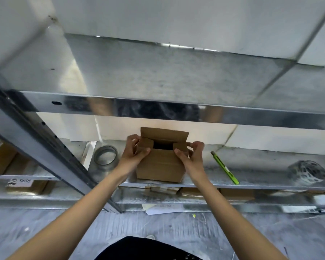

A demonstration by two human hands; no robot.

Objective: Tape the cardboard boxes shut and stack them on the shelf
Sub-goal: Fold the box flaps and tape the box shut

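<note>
A small brown cardboard box (pixel 160 166) stands on the metal shelf (pixel 261 182) in front of me, its top flaps partly folded and a dark gap still showing. My left hand (pixel 134 150) grips its left side, thumb on the near flap and fingers on the left side flap. My right hand (pixel 192 152) holds the right side the same way, fingers pinching the right flap. The far flap stands upright. A roll of clear tape (pixel 105 156) lies on the shelf just left of the box.
A green utility knife (pixel 225 168) lies on the shelf right of the box, and a dark patterned roll (pixel 306 172) sits farther right. A slanted metal upright (pixel 45 147) crosses at left. Taped boxes (pixel 0 156) fill the left shelves and lower shelf (pixel 233 194).
</note>
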